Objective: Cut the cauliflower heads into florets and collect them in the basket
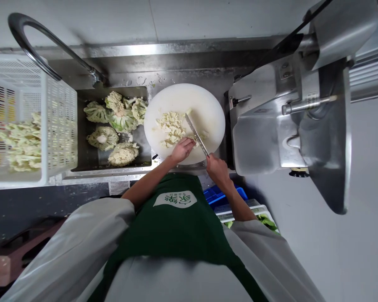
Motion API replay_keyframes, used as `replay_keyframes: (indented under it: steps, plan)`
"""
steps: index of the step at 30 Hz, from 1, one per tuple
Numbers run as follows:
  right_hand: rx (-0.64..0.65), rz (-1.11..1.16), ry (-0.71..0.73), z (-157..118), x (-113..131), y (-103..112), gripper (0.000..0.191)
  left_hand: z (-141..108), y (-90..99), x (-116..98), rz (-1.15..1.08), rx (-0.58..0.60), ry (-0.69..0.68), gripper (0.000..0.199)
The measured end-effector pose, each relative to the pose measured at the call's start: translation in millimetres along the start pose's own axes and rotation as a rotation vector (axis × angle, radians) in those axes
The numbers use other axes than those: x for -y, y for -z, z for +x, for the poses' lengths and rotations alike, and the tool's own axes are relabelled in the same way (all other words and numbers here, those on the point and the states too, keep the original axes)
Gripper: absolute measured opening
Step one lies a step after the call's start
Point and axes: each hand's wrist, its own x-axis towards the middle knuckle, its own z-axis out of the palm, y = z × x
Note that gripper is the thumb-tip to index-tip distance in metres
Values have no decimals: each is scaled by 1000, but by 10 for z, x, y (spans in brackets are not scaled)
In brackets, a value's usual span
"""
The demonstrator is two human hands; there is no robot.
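A round white cutting board (208,102) carries a loose pile of cut cauliflower pieces (171,126) on its left half. My right hand (216,167) is closed round the handle of a knife (195,132), at the board's lower right edge. The blade slants up and left across the board. Just left of the blade, my left hand (183,149) rests low on the board with its fingers bent together. Small cauliflower bits lie by its fingertips; whether the fingers pinch a piece is hidden.
Left of the board, a sink (113,168) holds several cauliflower heads (123,154) under a curved faucet (59,44). A white basket (44,126) with cut cauliflower stands farther left. A metal slicing machine (258,126) is at the right; crates sit low beside my apron.
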Motion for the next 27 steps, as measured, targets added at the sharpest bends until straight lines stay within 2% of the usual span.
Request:
replay_keyframes:
  steps: [9, 14, 19, 24, 27]
  plan:
    - [-37, 91, -58, 338, 154, -92, 36, -124, -47, -29, -20, -74, 3, 24]
    - [-112, 199, -97, 275, 193, -34, 37, -164, -91, -69, -56, -162, 83, 22]
    - [-132, 265, -115, 239, 318, -55, 38, -162, -109, -72, -74, -164, 112, 23]
    - [-138, 298, -121, 489, 382, -158, 37, -138, -106, -65, -82, -160, 159, 24]
    - [-143, 325, -107, 621, 370, -203, 38, -118, -90, -47, -71, -143, 131, 24]
